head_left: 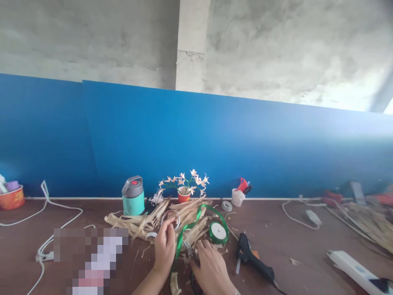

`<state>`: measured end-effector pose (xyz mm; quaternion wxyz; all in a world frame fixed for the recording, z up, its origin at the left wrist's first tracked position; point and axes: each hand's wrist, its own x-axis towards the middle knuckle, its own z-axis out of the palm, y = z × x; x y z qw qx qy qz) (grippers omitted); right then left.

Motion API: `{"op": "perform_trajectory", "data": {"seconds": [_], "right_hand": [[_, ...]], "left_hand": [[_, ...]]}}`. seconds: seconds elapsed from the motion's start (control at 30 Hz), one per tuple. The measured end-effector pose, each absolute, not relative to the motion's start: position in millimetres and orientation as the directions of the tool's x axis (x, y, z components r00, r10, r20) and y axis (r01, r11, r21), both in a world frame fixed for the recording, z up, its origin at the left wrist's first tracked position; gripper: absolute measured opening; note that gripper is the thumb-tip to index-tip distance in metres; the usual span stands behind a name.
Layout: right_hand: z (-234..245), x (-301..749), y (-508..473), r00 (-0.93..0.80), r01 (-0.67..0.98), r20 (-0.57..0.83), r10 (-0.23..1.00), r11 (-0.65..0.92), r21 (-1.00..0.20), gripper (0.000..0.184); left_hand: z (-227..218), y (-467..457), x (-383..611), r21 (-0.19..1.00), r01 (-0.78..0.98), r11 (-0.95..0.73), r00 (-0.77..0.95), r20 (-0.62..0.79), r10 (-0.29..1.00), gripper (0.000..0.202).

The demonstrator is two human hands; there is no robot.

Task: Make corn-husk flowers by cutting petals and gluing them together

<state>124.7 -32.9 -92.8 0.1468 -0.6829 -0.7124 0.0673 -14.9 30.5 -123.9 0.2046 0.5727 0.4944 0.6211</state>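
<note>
My left hand (166, 248) is closed, its fingertips pinching the lower edge of a thin, pale ring (170, 212) above the dried husks. Palm down, my right hand (210, 264) has its fingers curled over a pair of scissors (188, 247); the metal blades point away and a black handle loop shows below. My fingers partly cover the scissors. Between my hands runs a green ribbon (180, 241), leading in a loop to its spool (218, 231) at the right. Dried corn husks (132, 225) are heaped behind both hands.
A small red pot of white flowers (184, 196) stands behind the husks. Left of it is a teal flask (134, 203). A black glue gun (254, 260), a tape roll (226, 205) and a white cup (238, 197) lie or stand rightward. White cables (66, 205) cross the table's left.
</note>
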Motion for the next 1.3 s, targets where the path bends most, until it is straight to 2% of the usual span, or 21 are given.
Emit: {"op": "perform_trajectory", "data": {"seconds": [0.17, 0.37, 0.47, 0.63, 0.77, 0.87, 0.93, 1.03, 1.1, 1.3], "right_hand": [[-93.3, 127.6, -37.2, -0.049, 0.963, 0.213, 0.976, 0.103, -0.249, 0.026], [-81.0, 131.1, -40.5, -0.059, 0.967, 0.093, 0.994, 0.080, -0.242, 0.026], [-78.5, 131.5, -40.4, -0.075, 0.962, 0.059, 0.995, 0.088, -0.258, 0.024], [-77.4, 131.7, -39.5, -0.087, 0.956, 0.019, 0.996, 0.089, -0.279, 0.027], [-78.7, 132.9, -38.0, -0.099, 0.956, 0.031, 0.995, 0.103, -0.273, 0.027], [-83.1, 134.7, -36.2, -0.122, 0.961, 0.061, 0.991, 0.134, -0.244, 0.032], [-87.5, 136.4, -34.6, -0.115, 0.969, 0.075, 0.991, 0.129, -0.209, 0.032], [-94.0, 139.2, -32.1, -0.096, 0.979, 0.072, 0.993, 0.107, -0.172, 0.037], [-97.2, 140.7, -31.1, -0.092, 0.982, 0.089, 0.992, 0.105, -0.154, 0.041], [-102.5, 139.1, -32.9, -0.105, 0.985, 0.215, 0.971, 0.131, -0.110, 0.041]], "left_hand": [[-120.8, 33.0, -18.1, 0.873, 0.280, -0.399, -0.273, 0.471, 0.839, 0.036], [-108.3, 43.2, -22.3, 0.896, 0.318, -0.310, -0.259, 0.397, 0.881, 0.033], [-99.4, 51.4, -25.3, 0.898, 0.374, -0.233, -0.171, 0.314, 0.934, 0.034], [-90.1, 48.9, -40.0, 0.879, 0.410, -0.246, -0.055, 0.292, 0.955, 0.031], [-89.7, 15.1, -52.4, 0.765, 0.574, -0.292, 0.097, 0.291, 0.952, 0.029], [-90.2, -14.8, -54.4, 0.604, 0.629, -0.490, 0.259, 0.430, 0.865, 0.015], [-89.6, -27.9, -53.2, 0.497, 0.619, -0.607, 0.399, 0.467, 0.789, 0.014], [-87.5, -34.8, -52.0, 0.348, 0.571, -0.743, 0.620, 0.411, 0.669, 0.018], [-86.6, -34.9, -52.9, 0.279, 0.554, -0.784, 0.698, 0.358, 0.620, 0.022], [-87.3, -34.6, -56.6, 0.197, 0.580, -0.790, 0.741, 0.274, 0.613, 0.012]]}}
